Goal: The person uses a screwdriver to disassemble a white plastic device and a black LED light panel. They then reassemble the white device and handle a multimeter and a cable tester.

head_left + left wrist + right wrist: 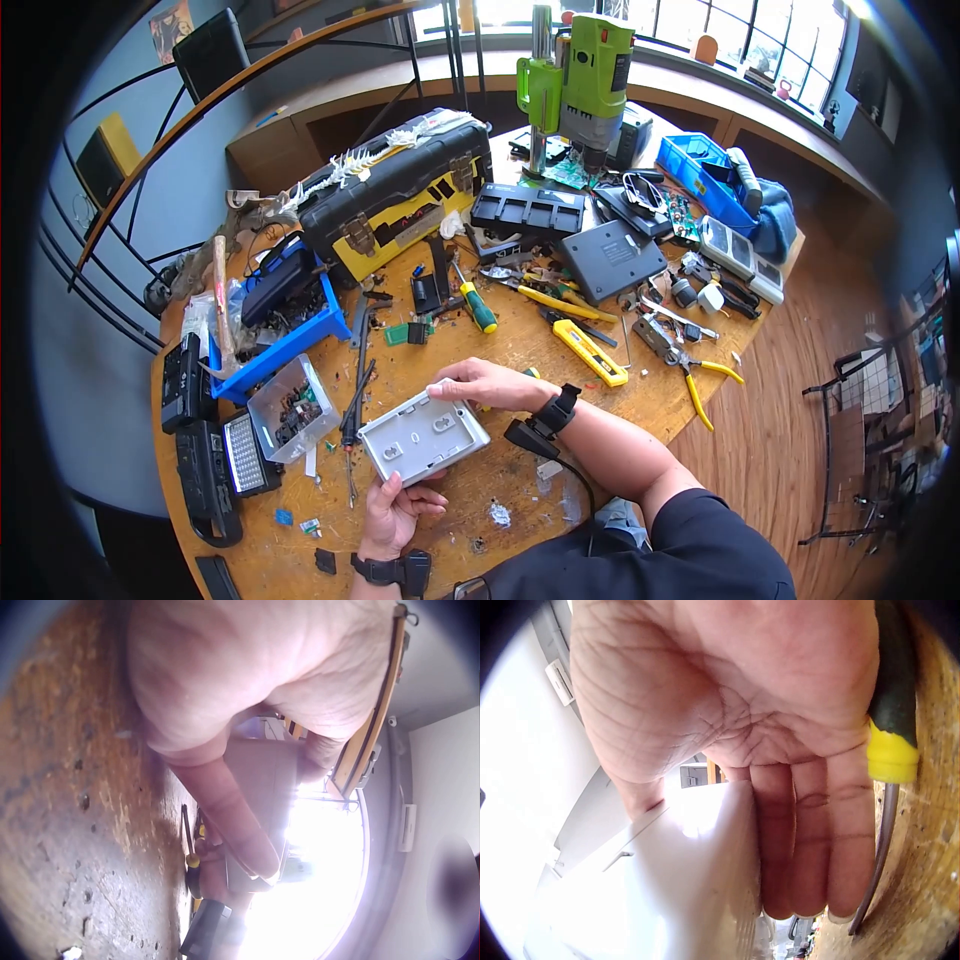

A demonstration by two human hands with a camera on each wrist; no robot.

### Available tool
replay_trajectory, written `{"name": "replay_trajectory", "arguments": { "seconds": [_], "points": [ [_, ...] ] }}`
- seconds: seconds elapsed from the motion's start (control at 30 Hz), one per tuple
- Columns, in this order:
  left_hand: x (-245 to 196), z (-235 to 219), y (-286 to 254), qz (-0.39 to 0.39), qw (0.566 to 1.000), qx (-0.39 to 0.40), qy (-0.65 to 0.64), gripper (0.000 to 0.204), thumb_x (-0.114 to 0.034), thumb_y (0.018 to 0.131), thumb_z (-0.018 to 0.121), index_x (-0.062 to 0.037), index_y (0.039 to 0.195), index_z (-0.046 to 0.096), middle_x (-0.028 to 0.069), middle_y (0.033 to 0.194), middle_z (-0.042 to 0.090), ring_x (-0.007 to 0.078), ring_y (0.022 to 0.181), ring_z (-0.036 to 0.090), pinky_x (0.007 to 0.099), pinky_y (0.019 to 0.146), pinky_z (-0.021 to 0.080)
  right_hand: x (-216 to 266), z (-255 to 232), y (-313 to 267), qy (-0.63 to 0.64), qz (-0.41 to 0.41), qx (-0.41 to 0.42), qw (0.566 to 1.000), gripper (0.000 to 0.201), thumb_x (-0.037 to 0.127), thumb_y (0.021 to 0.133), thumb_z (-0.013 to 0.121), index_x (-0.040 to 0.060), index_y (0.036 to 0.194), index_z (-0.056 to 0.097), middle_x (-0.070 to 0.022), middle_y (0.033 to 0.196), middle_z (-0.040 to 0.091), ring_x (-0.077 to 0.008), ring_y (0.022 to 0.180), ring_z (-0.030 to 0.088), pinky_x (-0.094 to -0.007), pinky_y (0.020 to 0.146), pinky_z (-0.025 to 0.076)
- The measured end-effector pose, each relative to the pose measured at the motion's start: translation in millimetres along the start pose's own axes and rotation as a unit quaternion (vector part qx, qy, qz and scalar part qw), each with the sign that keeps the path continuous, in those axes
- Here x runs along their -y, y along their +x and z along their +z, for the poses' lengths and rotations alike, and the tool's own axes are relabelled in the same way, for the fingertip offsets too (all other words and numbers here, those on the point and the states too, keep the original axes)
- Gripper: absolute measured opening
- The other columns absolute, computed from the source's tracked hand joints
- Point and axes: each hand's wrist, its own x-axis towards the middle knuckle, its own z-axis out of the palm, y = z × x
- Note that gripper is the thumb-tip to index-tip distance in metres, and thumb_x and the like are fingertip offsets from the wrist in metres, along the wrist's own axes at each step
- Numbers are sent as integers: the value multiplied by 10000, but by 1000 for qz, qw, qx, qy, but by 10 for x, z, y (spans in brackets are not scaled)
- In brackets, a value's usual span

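Observation:
A white plastic housing (418,425), a shallow open-topped shell with two small raised mounts inside, is held between both hands above the wooden table. My left hand (388,518) grips its near left corner, thumb at the rim and fingers underneath. At the far right corner, my right hand (492,386) grips the shell with the thumb over its edge. In the right wrist view the fingers extend along the outer side of the housing (697,885). A screwdriver (892,754) with a dark green and yellow handle lies on the table beside that hand.
Beyond the hands lie a yellow utility knife (590,352), a green-handled screwdriver (479,308) and yellow-handled pliers (700,385). Left stand a clear bin (318,437) of small parts and a blue tray (285,370) with a hammer (221,300). A toolbox (395,190) and green drill press (595,75) stand behind.

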Motion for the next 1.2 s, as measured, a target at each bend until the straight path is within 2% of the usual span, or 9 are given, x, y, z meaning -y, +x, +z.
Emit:
{"name": "replay_trajectory", "arguments": {
  "seconds": [0.27,0.67,0.7,0.73,0.8,0.83,0.87,1.0,1.2],
  "points": [
    [-12,6,0,-3,1000,5,14,560,-328,962,495,99,1303,376,320,1132,583,353,837,688,390,690,612,11,4,3,-6,1,-1,1000,591,572,912,522,16,1059,659,6,774,551,-84,692,483,-245,589,382],
    [-4,-90,-4,-25,999,28,-1,522,-291,990,433,79,1341,321,332,1161,563,375,899,673,444,759,592,-9,13,4,-19,4,0,1000,568,572,923,502,29,994,652,26,759,505,-74,713,466,-239,599,373],
    [-26,-31,-14,-18,998,17,50,585,-376,977,458,90,1321,378,327,1165,569,376,899,674,407,735,601,25,17,-10,-20,9,0,1000,566,571,924,501,31,1000,652,25,767,516,-72,715,470,-237,599,377],
    [18,-150,5,-15,999,20,45,595,-385,973,463,93,1318,380,330,1170,566,382,904,672,412,739,599,-7,8,1,-20,16,5,1000,572,569,925,500,29,1033,655,23,781,535,-72,720,478,-233,604,386],
    [67,-293,19,-34,999,39,0,567,-347,973,484,75,1334,370,306,1186,567,377,929,664,433,786,586,-32,12,0,-20,17,2,1000,581,572,922,506,31,1072,656,26,811,562,-72,727,487,-227,607,393],
    [105,-173,-83,-7,999,-8,44,445,-295,974,453,40,1266,478,255,1134,621,374,858,675,456,730,587,-97,20,0,-9,16,6,1000,588,575,919,510,33,1095,652,22,836,575,-73,741,493,-226,616,396],
    [81,-115,-110,-8,999,-18,50,428,-278,971,447,52,1240,491,251,1114,627,366,860,676,462,719,590,-137,-2,39,-2,11,10,1000,595,579,916,514,35,1119,649,19,861,588,-74,756,499,-225,625,399],
    [71,-106,-117,-1,999,-13,43,407,-255,971,450,51,1238,491,243,1092,633,367,865,674,457,722,592,-136,-32,40,-25,35,26,999,637,581,915,512,25,1210,612,-6,993,611,-81,839,508,-225,684,406],
    [55,-114,-128,13,999,8,33,411,-241,970,457,49,1261,473,253,1127,617,369,882,670,456,737,591,-136,-38,30,-14,71,20,997,617,552,928,509,10,1206,603,-18,991,617,-99,870,524,-233,725,419]
  ]
}}
